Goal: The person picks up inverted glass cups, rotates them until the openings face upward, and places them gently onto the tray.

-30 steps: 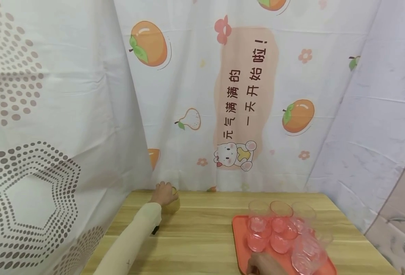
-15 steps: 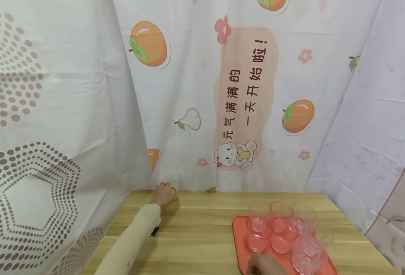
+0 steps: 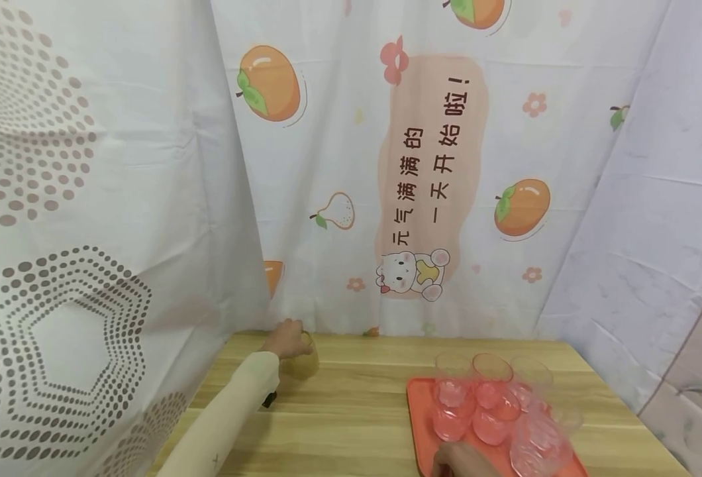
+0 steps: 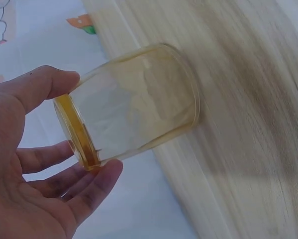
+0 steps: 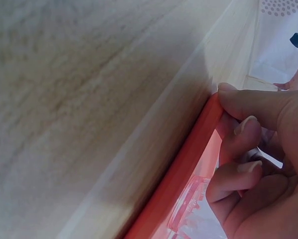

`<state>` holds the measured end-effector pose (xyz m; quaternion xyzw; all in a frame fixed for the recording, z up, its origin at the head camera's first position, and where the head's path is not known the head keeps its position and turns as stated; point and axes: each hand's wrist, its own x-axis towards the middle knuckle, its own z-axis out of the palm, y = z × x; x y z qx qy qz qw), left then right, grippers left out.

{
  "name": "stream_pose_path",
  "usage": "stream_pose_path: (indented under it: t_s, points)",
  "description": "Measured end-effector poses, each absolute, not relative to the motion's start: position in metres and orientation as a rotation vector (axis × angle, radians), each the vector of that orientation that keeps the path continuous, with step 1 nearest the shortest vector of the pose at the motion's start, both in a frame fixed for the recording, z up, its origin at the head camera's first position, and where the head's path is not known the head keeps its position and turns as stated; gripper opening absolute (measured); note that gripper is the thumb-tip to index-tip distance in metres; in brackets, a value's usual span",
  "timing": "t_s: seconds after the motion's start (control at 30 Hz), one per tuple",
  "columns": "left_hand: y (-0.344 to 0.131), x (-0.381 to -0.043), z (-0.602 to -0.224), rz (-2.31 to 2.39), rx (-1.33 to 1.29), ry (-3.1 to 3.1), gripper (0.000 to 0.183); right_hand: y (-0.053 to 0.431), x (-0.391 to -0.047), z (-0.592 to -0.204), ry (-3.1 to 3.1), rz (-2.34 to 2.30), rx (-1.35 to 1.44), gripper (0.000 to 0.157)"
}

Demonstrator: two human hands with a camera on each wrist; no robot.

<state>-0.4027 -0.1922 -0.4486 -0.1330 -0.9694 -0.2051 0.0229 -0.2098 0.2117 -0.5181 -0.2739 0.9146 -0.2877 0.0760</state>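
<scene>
At the far left of the table, my left hand holds an amber-tinted glass cup. In the left wrist view, thumb and fingertips grip the cup's thick amber end, and the thinner, wider end is toward the tabletop. Whether that end touches the wood I cannot tell. At the head view's bottom edge, my right hand is at the near left part of a red tray. The right wrist view has its thumb on the tray's rim, with the other fingers curled on the inner side. Several clear glasses stand on the tray.
The wood-grain tabletop lies between the two hands. A printed white curtain hangs along its back edge, with more cloth on both sides. Clear glassware crowds the right part of the tray. A small black piece shows beside the left forearm.
The head view has shifted slightly, so the scene sits a little lower and to the right. Both hands keep their holds; the amber cup shows slightly farther right beside the left hand.
</scene>
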Motion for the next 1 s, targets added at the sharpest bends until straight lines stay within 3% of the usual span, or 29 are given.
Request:
stream_pose_path:
  t_s: [0.4,1.0]
  points:
    - [-0.178,-0.385,-0.443,-0.554,-0.481,-3.061,0.049,0.213,-0.206,-0.514,2.679,-0.897,-0.699,0.013]
    - [-0.181,-0.363,-0.438,-0.595,-0.541,-3.082,0.052,0.211,-0.205,-0.509,2.716,-0.847,-0.813,0.015]
